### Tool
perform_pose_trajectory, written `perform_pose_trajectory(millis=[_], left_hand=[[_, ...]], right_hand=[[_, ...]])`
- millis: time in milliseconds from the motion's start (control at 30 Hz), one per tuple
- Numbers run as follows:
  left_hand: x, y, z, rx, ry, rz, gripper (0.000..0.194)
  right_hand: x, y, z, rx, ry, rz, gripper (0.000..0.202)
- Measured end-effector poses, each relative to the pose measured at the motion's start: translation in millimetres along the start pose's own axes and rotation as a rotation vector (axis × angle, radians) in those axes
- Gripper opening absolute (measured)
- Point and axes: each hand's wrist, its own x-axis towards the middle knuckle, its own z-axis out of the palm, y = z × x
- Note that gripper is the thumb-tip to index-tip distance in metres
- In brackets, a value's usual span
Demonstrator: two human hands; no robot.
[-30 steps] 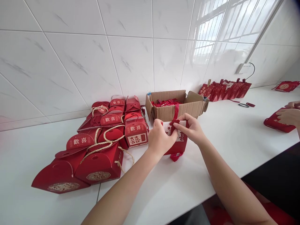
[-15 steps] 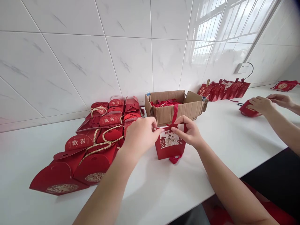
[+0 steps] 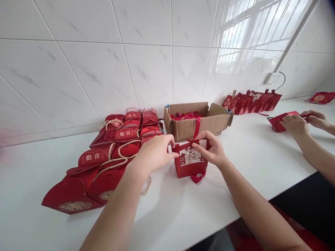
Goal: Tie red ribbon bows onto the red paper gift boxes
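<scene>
Small red card box with a white printed panel of two figures (image 3: 187, 171), standing upright on the glossy white desk (image 3: 167, 218), just before an open brown corrugated carton (image 3: 184, 130) that holds a tangle of red ribbon. From my remote station I read the right hand (image 3: 212, 148) as the only firm hold: thumb and fingers pinch the top edge of the box near its middle, at a red tab partly hidden by the fingertips. The left hand (image 3: 154, 150) has its thumb and index finger spread about the upper left corner; whether either touches the card I cannot tell. A second ago both hands met over the tab and covered much of the panel; the left has since moved aside, baring the print. I judge that the closure now depends on the right grip alone, the left being free to adjust the corner. A narrow satin red ribbon (image 3: 196, 129) rises above the box, and a loop of ribbon lies at its lower right. Packed red gift boxes (image 3: 91, 157) stand to the left; a co-worker's hands (image 3: 297, 125) handle a flat red piece (image 3: 277, 122) at right.
</scene>
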Motion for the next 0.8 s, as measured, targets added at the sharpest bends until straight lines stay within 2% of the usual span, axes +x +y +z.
perform_pose_trajectory(millis=[67,267,367,467,533,633,733,800], left_hand=[[-0.1,-0.9,-4.2,-0.021,-0.018,0.034,0.009],[-16.5,-4.2,-34.4,-0.115,-0.084,0.070,0.017],[-21.1,-4.2,-42.8,-0.234,0.025,0.065,0.017],[-22.0,1.7,-42.5,-0.319,0.216,0.086,0.016],[-21.9,8.2,-39.1,-0.366,0.290,0.140,0.013],[-22.3,16.8,-33.1,-0.471,0.300,0.210,0.008],[-23.0,20.4,-29.2,-0.549,0.259,0.203,0.025],[-22.8,20.5,-28.1,-0.535,0.262,0.222,0.027]], right_hand=[[0.1,-0.4,0.4,-0.006,-0.001,-0.018,0.016],[-0.1,-6.0,1.0,0.003,-0.001,-0.098,0.014],[-1.8,-10.4,3.7,0.004,0.009,-0.182,0.016],[-5.9,-15.6,10.3,0.024,-0.019,-0.294,0.018],[-9.4,-19.3,15.6,0.027,-0.033,-0.383,0.019],[-13.7,-24.4,22.5,-0.003,-0.020,-0.518,0.022],[-15.8,-27.1,26.8,-0.032,0.010,-0.601,0.025],[-16.2,-27.0,28.2,-0.037,0.015,-0.626,0.026]])
